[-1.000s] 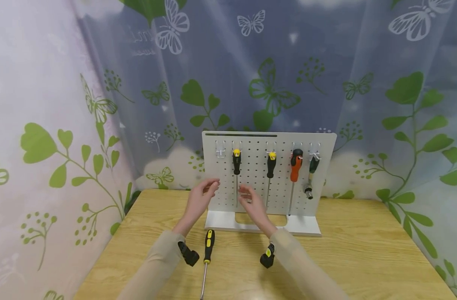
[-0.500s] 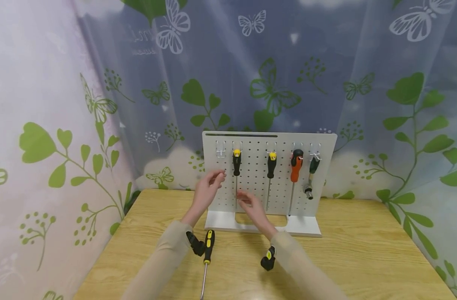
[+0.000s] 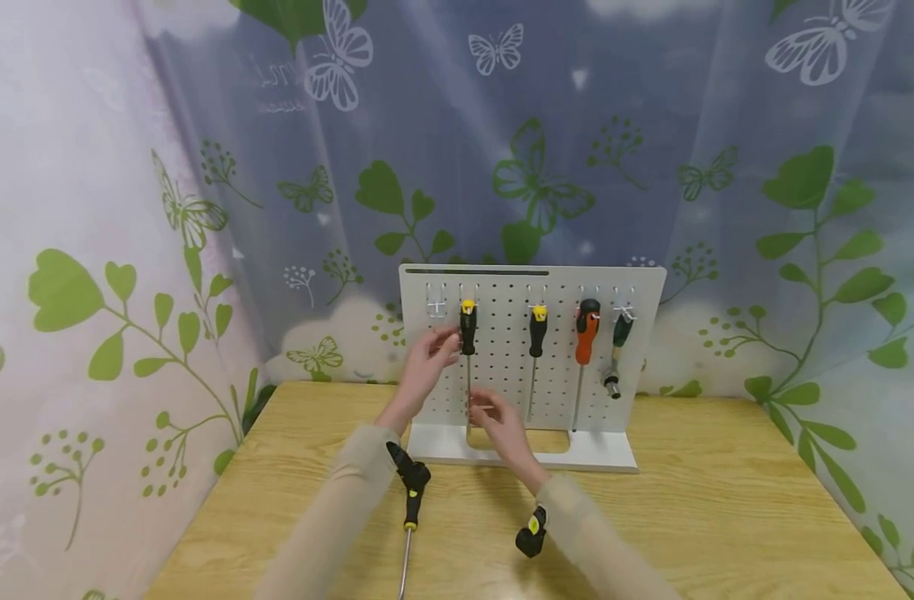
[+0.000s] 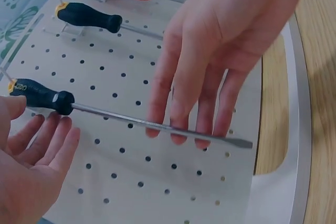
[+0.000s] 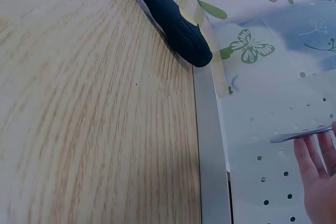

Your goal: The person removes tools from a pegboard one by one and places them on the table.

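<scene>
A screwdriver with a black handle and yellow end hangs by that end from a hook on the white pegboard. My left hand is at its handle; in the left wrist view the thumb touches the handle near the yellow end and loosely extended fingertips lie just below it. Lower down, my right hand has nearly straight fingers at the shaft, the fingertips passing close behind it near the flat tip. In the right wrist view the right fingers lie under the shaft's tip end.
Right of it hang another black-and-yellow screwdriver, an orange one and a green-handled tool. A vacant clear hook is at the board's left. On the wooden table lies another screwdriver, partly behind the left wrist camera.
My left hand has moved right and up to the hanging screwdriver's handle. My right hand has lowered slightly along the shaft. The tools keep their places.
</scene>
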The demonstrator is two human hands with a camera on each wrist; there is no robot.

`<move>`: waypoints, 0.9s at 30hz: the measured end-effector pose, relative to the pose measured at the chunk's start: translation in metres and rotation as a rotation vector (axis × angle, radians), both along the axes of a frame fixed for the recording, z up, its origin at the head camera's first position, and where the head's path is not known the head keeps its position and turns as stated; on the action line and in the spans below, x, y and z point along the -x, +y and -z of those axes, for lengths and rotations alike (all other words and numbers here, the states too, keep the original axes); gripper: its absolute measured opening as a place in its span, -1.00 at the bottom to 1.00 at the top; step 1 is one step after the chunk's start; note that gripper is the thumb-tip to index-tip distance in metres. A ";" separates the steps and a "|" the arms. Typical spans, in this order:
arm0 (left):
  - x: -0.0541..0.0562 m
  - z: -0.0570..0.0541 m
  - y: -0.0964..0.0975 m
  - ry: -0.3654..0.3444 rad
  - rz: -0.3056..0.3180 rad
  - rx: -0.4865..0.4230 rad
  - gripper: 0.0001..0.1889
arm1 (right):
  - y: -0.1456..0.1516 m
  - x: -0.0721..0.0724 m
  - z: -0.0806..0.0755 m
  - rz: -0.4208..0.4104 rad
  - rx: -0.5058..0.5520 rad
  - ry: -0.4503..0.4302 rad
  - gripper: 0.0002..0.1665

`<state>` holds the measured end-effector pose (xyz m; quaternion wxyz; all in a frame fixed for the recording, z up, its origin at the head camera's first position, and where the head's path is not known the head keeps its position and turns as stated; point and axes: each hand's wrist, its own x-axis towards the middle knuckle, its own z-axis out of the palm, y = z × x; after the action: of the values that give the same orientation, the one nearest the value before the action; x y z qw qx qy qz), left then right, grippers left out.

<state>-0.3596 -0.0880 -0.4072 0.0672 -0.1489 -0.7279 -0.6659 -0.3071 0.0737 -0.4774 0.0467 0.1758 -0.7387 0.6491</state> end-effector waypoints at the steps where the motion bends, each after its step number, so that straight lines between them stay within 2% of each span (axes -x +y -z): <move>1: 0.001 0.000 0.002 -0.010 0.002 -0.005 -0.53 | -0.001 0.002 0.004 0.007 0.010 0.004 -0.58; 8: 0.002 -0.001 0.011 -0.048 -0.009 -0.045 -0.52 | -0.005 0.017 0.028 0.055 0.048 0.009 -0.65; 14: 0.000 -0.001 0.012 -0.054 -0.028 -0.057 -0.52 | -0.003 0.016 0.027 0.067 0.015 0.009 -0.66; 18: -0.001 -0.001 0.013 -0.052 -0.022 -0.060 -0.52 | -0.002 0.015 0.025 0.049 0.005 0.032 -0.67; 27: -0.007 -0.003 0.014 -0.058 -0.013 -0.090 -0.54 | -0.001 0.009 0.023 0.054 0.002 0.009 -0.65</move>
<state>-0.3523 -0.0739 -0.4045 0.0572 -0.1215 -0.6999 -0.7015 -0.3164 0.0722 -0.5004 0.0679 0.1585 -0.7423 0.6475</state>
